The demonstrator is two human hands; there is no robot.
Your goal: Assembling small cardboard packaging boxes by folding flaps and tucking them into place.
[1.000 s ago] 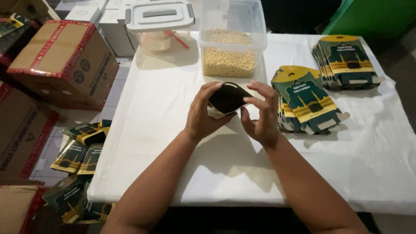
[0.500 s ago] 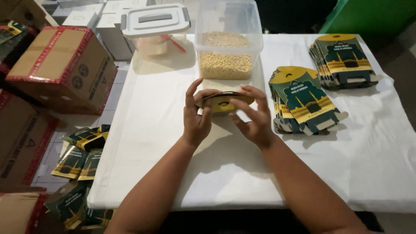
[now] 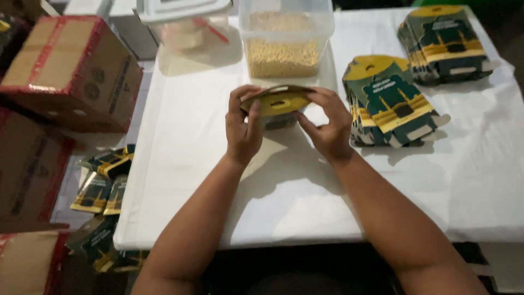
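Both hands hold a small flat cardboard package with a yellow top flap and a slot-shaped hanging hole (image 3: 277, 101), raised above the middle of the white-covered tabletop (image 3: 191, 142). The left hand (image 3: 243, 128) has its grip closed on the package's left end; the right hand (image 3: 326, 124) has its grip closed on the right end. The package's lower part is hidden behind the hands.

Right of the hands lies a fanned stack of flat dark green and yellow cardboard sleeves (image 3: 390, 104), with a second such stack (image 3: 445, 41) farther off at the far right.

Just beyond the package stands a clear plastic tub (image 3: 284, 38), holding pale tan grains. To its left sits a smaller clear container with a white lid (image 3: 188, 24), its contents hard to make out.

Off the tabletop on the left sit brown cardboard boxes with red tape (image 3: 68, 71), and loose green and yellow sleeves (image 3: 103, 183) lie scattered on the floor, partly cut off.
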